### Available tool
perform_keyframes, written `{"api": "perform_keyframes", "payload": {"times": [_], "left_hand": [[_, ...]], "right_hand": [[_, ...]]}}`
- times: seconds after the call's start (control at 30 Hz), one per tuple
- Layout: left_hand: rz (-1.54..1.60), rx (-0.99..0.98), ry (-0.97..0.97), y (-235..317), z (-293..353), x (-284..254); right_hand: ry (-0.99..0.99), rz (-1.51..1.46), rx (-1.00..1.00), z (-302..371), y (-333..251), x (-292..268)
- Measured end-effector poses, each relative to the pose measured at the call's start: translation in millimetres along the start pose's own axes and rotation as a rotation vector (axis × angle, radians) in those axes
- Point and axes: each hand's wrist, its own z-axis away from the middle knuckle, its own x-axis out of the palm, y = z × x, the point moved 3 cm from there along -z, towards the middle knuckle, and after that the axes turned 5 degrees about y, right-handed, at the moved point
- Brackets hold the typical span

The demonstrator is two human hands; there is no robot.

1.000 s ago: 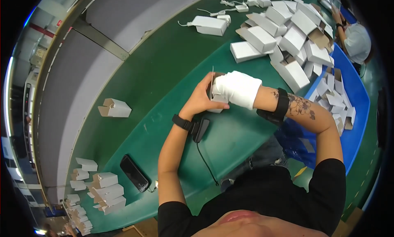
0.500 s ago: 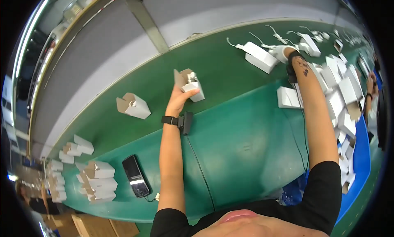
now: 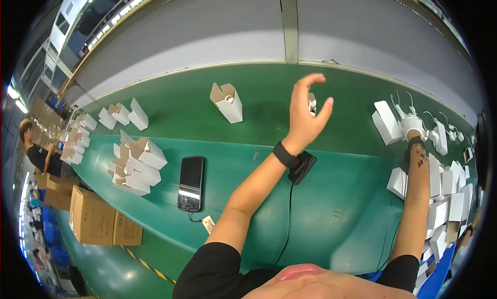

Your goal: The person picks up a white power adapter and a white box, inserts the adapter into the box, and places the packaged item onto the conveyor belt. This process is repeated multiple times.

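Note:
My left hand [image 3: 306, 110] is raised over the far part of the table, fingers apart and thumb out, with nothing in its grasp. Behind it, seen through the gap by the thumb, is part of a small white box [image 3: 312, 105]; the rest is hidden. At the far right my right hand [image 3: 412, 126], in a white glove, reaches among white corded pieces [image 3: 399, 112]. Its fingers blend with them, so its grip is unclear. Just left of it lies a long white box [image 3: 386, 124]. An open white box [image 3: 227, 103] with a white piece inside stands left of my left hand.
Grouped open boxes [image 3: 135, 164] stand at the left, beside a black phone-like device [image 3: 191, 184]. Many white boxes [image 3: 440, 213] are heaped at the right by a blue bin [image 3: 443, 275]. A cable [image 3: 288, 221] trails from my left wrist. Another person [image 3: 40, 156] is far left.
My left hand has let go of the open box with the white piece in it and spread its fingers. My view has turned, shifting the scene rightward. My right hand stays among the corded pieces.

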Motion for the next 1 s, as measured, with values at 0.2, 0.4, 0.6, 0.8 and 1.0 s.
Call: {"api": "perform_keyframes", "payload": {"times": [0.2, 0.4, 0.6, 0.8, 1.0], "left_hand": [[0.289, -0.039, -0.287, 42.6, 33.3, 33.2], [0.966, -0.935, -0.859, 47.8, 95.3, 85.7], [1.456, -1.583, -0.258, 91.5, 85.0, 112.2], [1.877, -1.012, -0.579, 40.6, 108.2, 130.1], [1.199, -0.867, -0.547, 133.4, 113.4, 121.2]], "right_hand": [[0.209, -0.544, 0.196, -8.7, 46.0, -39.7], [0.469, -1.501, 0.029, 46.2, 41.1, -146.7], [0.333, -1.768, -0.097, 241.1, -23.5, -206.6], [0.158, -1.976, -0.052, 314.0, -50.9, -148.0], [0.410, -1.805, 0.122, 314.1, -64.7, -124.5]]}}
